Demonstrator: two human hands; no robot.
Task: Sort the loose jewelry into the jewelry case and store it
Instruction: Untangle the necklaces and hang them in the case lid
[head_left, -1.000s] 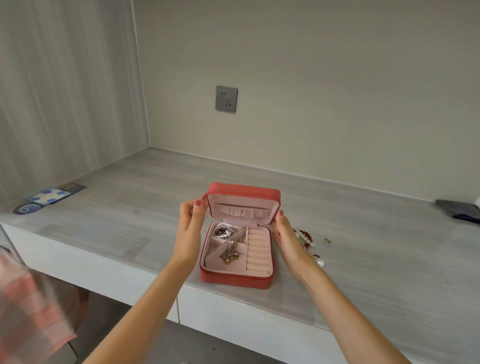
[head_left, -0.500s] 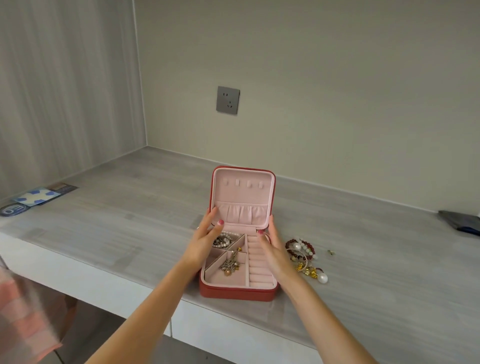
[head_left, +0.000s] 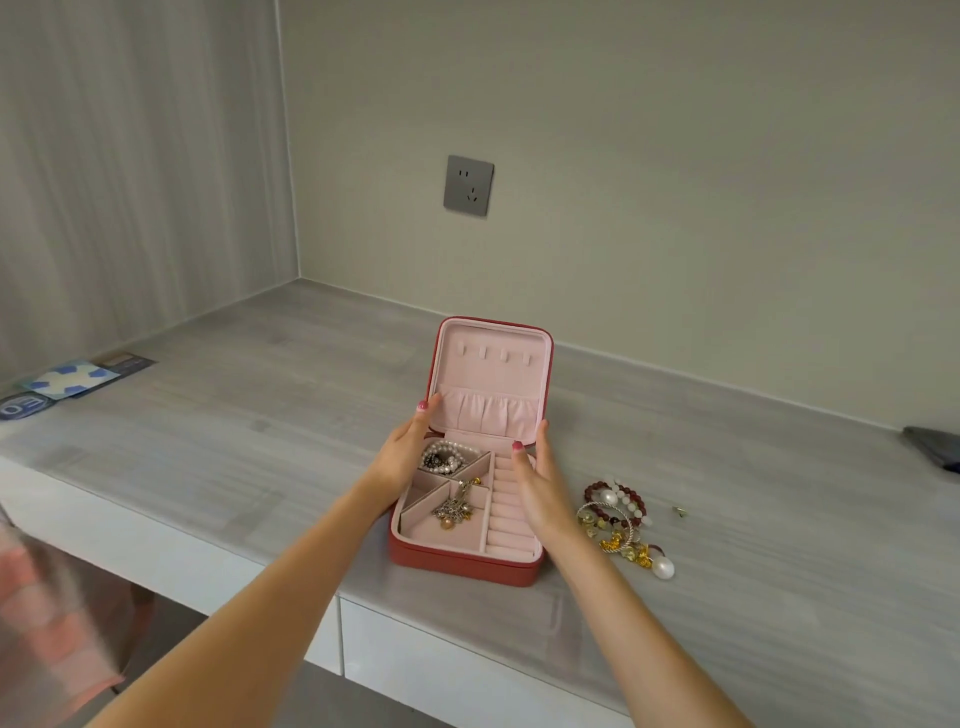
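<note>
Now jewelry case (head_left: 467, 558) between both hands

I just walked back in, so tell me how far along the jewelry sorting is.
Partly done. The case lies open with pearls and a gold piece already in compartments. The left hand and right hand touch the lid and hold no jewelry. A pile and one small piece lie loose on the counter. The ring rolls look empty, and closing and storing remain.

View: single head camera, wide-angle
Facing: forward and down, over the desk (head_left: 218, 415) toward the corner wall
Range: near; open case (head_left: 467, 519) centre frame, both forearms reaching in from below
</note>
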